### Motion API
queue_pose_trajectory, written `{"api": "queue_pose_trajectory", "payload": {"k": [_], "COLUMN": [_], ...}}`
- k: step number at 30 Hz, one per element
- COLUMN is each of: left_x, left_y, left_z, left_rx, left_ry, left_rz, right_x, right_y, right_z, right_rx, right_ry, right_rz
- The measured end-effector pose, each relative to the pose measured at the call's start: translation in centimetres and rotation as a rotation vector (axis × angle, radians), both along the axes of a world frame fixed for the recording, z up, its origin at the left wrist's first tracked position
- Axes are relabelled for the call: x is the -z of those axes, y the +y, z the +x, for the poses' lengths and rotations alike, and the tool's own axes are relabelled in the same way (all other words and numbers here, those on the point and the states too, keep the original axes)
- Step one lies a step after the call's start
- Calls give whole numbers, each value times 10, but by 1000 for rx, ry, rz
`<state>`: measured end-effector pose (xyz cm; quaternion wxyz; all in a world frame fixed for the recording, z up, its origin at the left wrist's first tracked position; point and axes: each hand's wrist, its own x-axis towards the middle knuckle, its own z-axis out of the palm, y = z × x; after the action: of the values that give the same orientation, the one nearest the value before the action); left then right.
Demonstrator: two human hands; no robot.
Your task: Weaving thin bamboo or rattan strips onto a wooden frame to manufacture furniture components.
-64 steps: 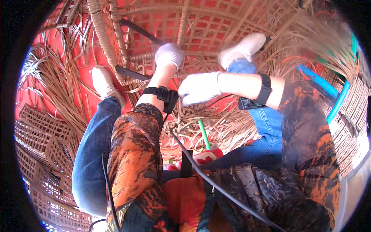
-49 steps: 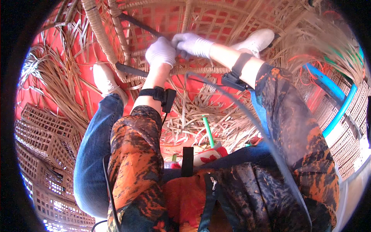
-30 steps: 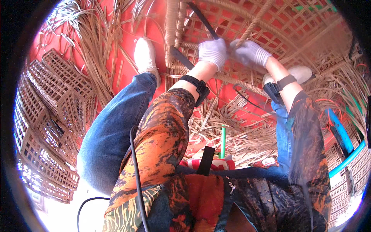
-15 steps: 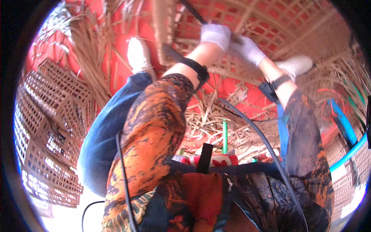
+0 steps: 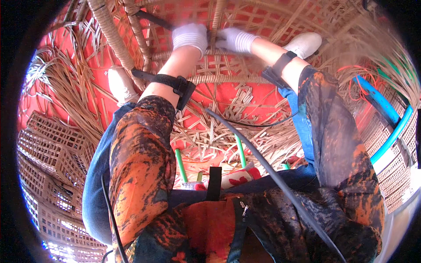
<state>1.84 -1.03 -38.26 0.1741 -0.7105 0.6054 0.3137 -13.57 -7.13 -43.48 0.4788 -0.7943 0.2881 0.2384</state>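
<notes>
Before me is a large wicker frame of openwork lattice [image 5: 228, 79], its ribs wrapped in tan strips. My left hand [image 5: 190, 38], in a pale striped glove, is closed at the lattice. Out of its far left side runs a slim dark bar [image 5: 153, 19], which looks gripped in the fist; its other end is hidden. Just right of a wrapped upright rib [image 5: 218, 17], my right hand [image 5: 237, 40] wears the same kind of glove. Its fingers are curled inward against the wicker, and what they pinch is too blurred to make out.
Loose cane strips [image 5: 219, 131] litter the red floor [image 5: 258, 94], with a longer bundle [image 5: 72, 105] at left. Woven lattice panels [image 5: 57, 158] stack at the left. Green stool legs [image 5: 181, 165] rise near my seat. A blue tube [image 5: 392, 136] and a grey cable [image 5: 263, 162] lie at right.
The wicker frame has shifted and turned, with thick wrapped ribs now at the left. Both hands appear farther left in view and have moved apart; the dark bar stays with my left hand.
</notes>
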Motion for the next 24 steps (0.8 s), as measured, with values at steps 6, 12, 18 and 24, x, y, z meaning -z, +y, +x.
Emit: {"api": "queue_pose_trajectory", "payload": {"k": [6, 12, 18, 24], "left_x": [4, -7, -24, 12], "left_y": [3, 17, 41, 46], "left_z": [1, 15, 21, -32], "left_rx": [-117, -432, -602, -494], "left_ry": [51, 72, 234, 286], "left_rz": [57, 11, -88, 40], "right_x": [-21, -27, -72, -155], "right_y": [5, 7, 51, 77], "right_z": [14, 14, 14, 13], "right_rx": [-206, -184, -399, -440], "right_ry": [141, 231, 90, -149], "right_rz": [-214, -212, 105, 288]}}
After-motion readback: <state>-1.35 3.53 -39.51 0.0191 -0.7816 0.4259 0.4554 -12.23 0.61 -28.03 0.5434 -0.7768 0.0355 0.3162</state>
